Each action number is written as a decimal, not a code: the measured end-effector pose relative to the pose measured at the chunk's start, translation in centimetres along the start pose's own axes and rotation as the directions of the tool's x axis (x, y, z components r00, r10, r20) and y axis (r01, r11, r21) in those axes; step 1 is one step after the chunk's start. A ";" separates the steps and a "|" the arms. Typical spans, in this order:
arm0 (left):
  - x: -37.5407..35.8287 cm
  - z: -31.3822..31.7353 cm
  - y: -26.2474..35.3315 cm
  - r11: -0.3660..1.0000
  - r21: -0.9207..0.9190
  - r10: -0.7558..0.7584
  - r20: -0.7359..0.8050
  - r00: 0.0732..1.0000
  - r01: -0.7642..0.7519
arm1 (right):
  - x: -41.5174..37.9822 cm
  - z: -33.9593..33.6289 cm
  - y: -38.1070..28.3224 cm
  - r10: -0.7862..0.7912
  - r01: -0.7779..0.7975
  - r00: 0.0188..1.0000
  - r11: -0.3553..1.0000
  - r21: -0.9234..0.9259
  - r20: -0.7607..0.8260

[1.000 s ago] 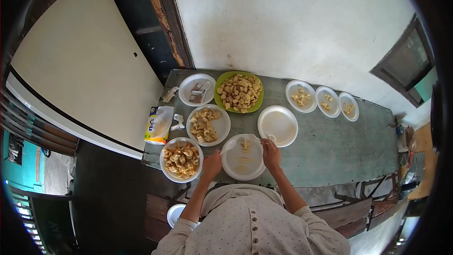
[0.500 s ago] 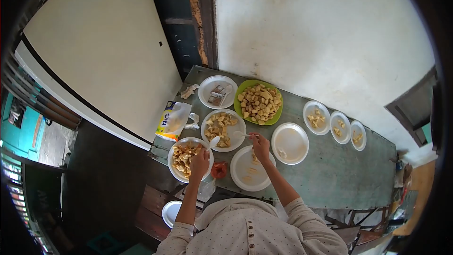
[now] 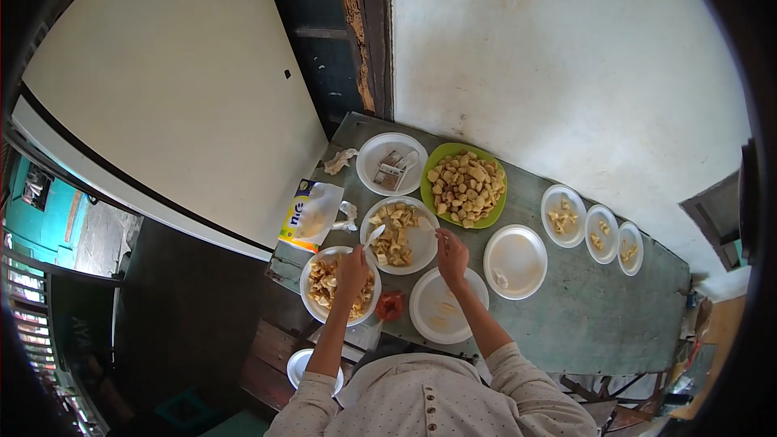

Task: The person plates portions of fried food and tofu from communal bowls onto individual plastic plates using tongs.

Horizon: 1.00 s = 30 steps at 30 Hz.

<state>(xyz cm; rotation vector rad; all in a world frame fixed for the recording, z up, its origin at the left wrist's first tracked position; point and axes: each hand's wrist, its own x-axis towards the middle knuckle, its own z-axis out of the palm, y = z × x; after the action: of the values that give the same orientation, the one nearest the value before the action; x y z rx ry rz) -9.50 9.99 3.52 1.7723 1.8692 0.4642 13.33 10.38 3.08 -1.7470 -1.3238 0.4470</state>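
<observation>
My left hand (image 3: 352, 271) is closed around a white plastic spoon (image 3: 376, 235), whose bowl reaches the left edge of the middle plate (image 3: 423, 259). Pale, cut food pieces (image 3: 392, 236) lie on that plate. My right hand (image 3: 452, 256) pinches another white spoon (image 3: 426, 224), hard to see against the plate's right side. Under my left hand, a white plate (image 3: 304, 294) is heaped with browner food pieces (image 3: 326, 277). Below my right hand sits a white plate (image 3: 421, 320) bearing a few pale pieces.
A green dish (image 3: 505, 201) of chunky pieces stands by the wall. A white plate (image 3: 516, 252) and three small plates with food, one a small plate (image 3: 562, 235), are to the right. A yellow-white packet (image 3: 311, 214) and a red bag (image 3: 391, 305) lie at left.
My right hand has moved up, bringing its spoon to the middle plate's right side. My left hand's spoon has moved up to that plate's left edge. The camera view has shifted slightly.
</observation>
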 end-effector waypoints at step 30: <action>1.3 2.1 1.5 1.000 -0.012 0.017 -0.025 1.000 -0.017 | 0.1 1.6 3.6 0.449 -0.656 0.754 0.492 0.572 0.479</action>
<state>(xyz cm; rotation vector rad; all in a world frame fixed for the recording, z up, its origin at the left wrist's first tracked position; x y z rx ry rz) -7.13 11.23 2.53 1.7834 1.8660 0.5051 14.31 11.00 -0.70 -1.3911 -0.5184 1.4291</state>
